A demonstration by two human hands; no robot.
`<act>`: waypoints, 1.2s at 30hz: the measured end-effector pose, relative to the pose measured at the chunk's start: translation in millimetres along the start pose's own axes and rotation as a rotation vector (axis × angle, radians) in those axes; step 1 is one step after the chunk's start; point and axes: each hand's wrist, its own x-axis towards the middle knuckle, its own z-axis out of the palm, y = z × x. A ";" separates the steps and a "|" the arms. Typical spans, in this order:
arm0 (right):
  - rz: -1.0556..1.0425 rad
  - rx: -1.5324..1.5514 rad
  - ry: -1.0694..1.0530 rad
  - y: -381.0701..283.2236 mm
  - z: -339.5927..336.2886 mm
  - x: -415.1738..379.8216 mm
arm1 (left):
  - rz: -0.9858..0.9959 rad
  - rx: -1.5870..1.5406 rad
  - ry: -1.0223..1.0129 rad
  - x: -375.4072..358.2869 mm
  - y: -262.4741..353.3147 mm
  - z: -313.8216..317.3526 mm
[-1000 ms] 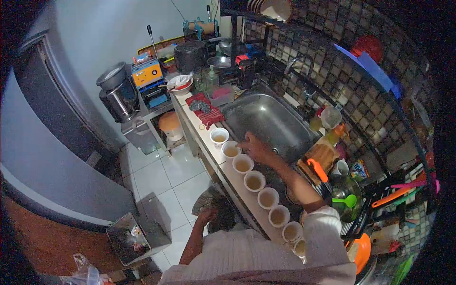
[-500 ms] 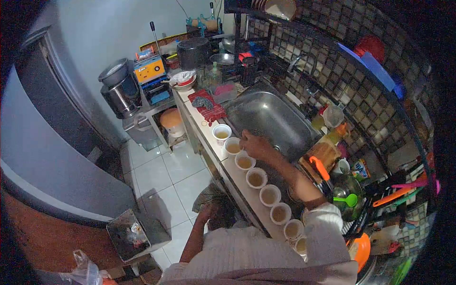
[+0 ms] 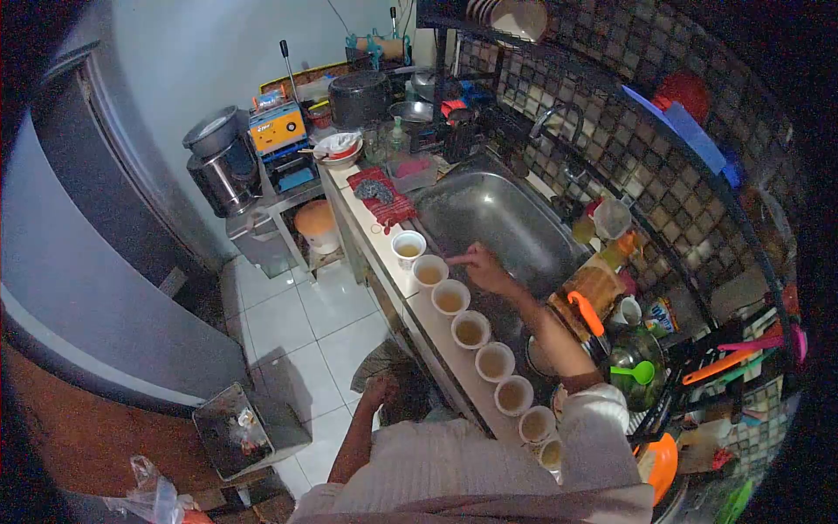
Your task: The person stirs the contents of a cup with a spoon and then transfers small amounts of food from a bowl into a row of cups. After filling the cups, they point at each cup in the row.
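A row of several white cups, each holding a yellowish-brown liquid, runs along the counter's front edge. My right hand is over the sink side of the row, its index finger stretched out to the rim of the second cup from the far end. Nothing is held in it. The farthest cup stands just beyond, and the third cup is on the near side. Down by my body, my left hand hangs beside the counter front; its fingers are too dark to make out.
A steel sink lies right of the cups. Past them are a red cloth and a plastic tub. An orange sealing machine stands at the back left. On the floor is a waste bin. Utensils, including a green ladle, crowd the right.
My right hand has drawn back slightly to the right from the second cup, and its index finger now points out at the rim. The cups stay in their row.
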 end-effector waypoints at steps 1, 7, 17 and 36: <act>-0.030 -0.073 0.015 2.9 3.7 -1.9 | 0.109 0.224 -0.004 14.6 -14.2 -10.5; -0.018 -0.191 -0.059 -26.5 -5.8 -9.6 | 0.122 0.071 -0.058 -25.7 9.3 9.9; -0.147 -0.299 -0.071 -14.9 -9.5 -24.4 | 0.891 0.570 -0.287 2.5 -1.6 -6.9; 0.266 -0.337 0.075 -193.1 -152.0 -105.8 | 0.006 0.046 -0.190 53.6 -37.6 -3.7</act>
